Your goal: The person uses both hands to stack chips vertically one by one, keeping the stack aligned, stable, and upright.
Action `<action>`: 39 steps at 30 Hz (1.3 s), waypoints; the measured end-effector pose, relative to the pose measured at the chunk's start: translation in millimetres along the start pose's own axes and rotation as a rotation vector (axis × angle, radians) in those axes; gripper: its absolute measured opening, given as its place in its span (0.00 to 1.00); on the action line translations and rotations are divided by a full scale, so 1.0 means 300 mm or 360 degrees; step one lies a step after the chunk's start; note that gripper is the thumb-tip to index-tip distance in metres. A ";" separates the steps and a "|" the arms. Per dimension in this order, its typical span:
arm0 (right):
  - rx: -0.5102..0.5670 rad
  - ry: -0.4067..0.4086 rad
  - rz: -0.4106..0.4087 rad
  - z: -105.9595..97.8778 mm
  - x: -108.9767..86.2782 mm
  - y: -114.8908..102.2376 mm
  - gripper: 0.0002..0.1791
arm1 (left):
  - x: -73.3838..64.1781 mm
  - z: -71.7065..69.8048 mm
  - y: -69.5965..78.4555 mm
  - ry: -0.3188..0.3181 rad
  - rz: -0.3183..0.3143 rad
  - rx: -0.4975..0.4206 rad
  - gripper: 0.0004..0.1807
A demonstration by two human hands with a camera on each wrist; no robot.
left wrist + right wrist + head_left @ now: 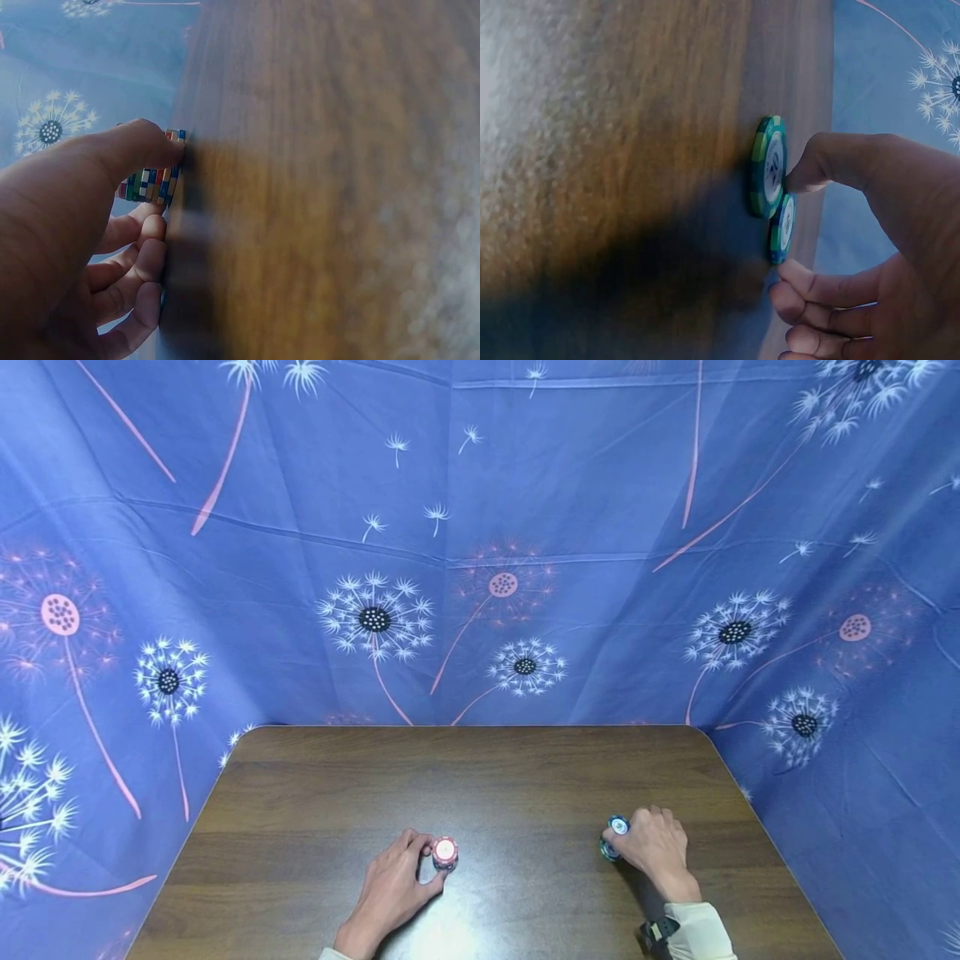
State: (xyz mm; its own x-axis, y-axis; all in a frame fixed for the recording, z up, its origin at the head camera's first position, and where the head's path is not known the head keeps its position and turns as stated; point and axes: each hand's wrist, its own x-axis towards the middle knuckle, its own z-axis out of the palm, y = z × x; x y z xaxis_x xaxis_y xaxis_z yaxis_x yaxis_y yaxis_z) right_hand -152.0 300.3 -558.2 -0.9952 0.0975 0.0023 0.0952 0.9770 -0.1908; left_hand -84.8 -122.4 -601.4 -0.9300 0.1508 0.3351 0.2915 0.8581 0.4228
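Note:
Near the front middle of the table stands a short stack of poker chips (445, 852) with a red-and-white chip on top. My left hand (393, 881) has its thumb and index finger around the stack; in the left wrist view, the stack (152, 184) shows blue, green, red and white edges, partly behind the thumb. Over to the right, my right hand (654, 847) holds thumb and index finger at opposite edges of a blue poker chip (784, 225). Beside it a green poker chip (771, 169) lies by the thumb tip, and the two chips overlap in that view.
The brown wooden table (525, 768) ends at a straight back edge with rounded corners. A blue curtain (600, 468) with dandelion prints hangs behind it and along both sides. A dark strap (658, 935) sits on my right wrist.

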 end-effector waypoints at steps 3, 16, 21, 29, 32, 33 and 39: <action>0.0004 0.0020 -0.0011 0.007 0.001 0.006 0.26 | 0.001 0.000 0.000 -0.0023 -0.0013 0.0003 0.24; 0.0130 0.0224 -0.0244 0.017 -0.018 -0.019 0.19 | -0.001 0.000 -0.002 -0.0049 -0.0035 0.0003 0.24; 0.0157 0.0360 -0.0477 0.029 -0.029 -0.091 0.18 | -0.002 0.004 -0.003 -0.0028 -0.0025 -0.0002 0.25; 0.0124 0.0328 -0.0754 0.043 -0.044 -0.252 0.20 | 0.000 0.001 -0.002 0.0008 0.0004 -0.0002 0.24; 0.0131 0.0321 -0.0833 0.051 -0.050 -0.320 0.20 | 0.001 -0.001 -0.001 0.0015 0.0010 -0.0001 0.24; 0.0133 0.0324 -0.0864 0.055 -0.052 -0.344 0.20 | 0.002 0.000 -0.001 0.0016 0.0011 0.0000 0.24; 0.0117 0.0353 -0.1120 0.079 -0.069 -0.487 0.22 | 0.001 0.000 0.001 0.0022 0.0006 -0.0012 0.24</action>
State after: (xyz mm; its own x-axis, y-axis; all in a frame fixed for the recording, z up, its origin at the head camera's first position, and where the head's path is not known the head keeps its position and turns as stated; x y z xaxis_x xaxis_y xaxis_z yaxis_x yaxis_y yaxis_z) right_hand -146.0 151.1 -553.6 -0.7922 -0.5033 0.3453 -0.5728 0.8083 -0.1361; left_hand -84.9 -122.2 -601.3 -0.9258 0.1473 0.3480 0.2966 0.8539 0.4277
